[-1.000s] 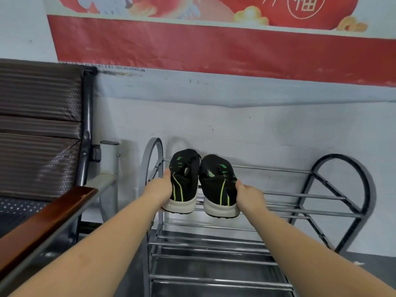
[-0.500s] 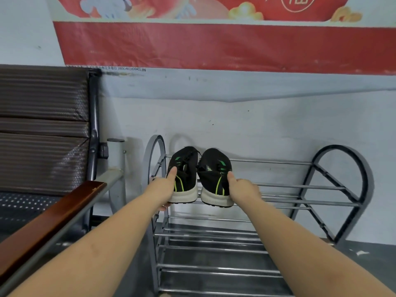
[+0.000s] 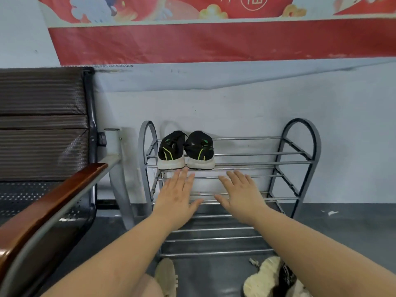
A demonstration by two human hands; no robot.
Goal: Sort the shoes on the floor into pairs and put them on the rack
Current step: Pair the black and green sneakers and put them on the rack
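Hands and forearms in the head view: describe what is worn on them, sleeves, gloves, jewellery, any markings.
Nothing is worn. The left hand and right hand are bare, with no gloves, rings, watch or bracelet visible. Both forearms are uncovered down to the bottom edge of the picture, so no sleeve shows. No tattoos or other markings can be seen on them.

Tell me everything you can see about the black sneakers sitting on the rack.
The black sneakers are a matched pair with dark, fabric-looking uppers, neon green stripes and thick white soles. They stand upright side by side, apparently touching, heels toward the camera and toes toward the wall. They rest on the bars of the top tier at the left end of the metal shoe rack. Neither hand touches them: the left hand and right hand hover open just below.
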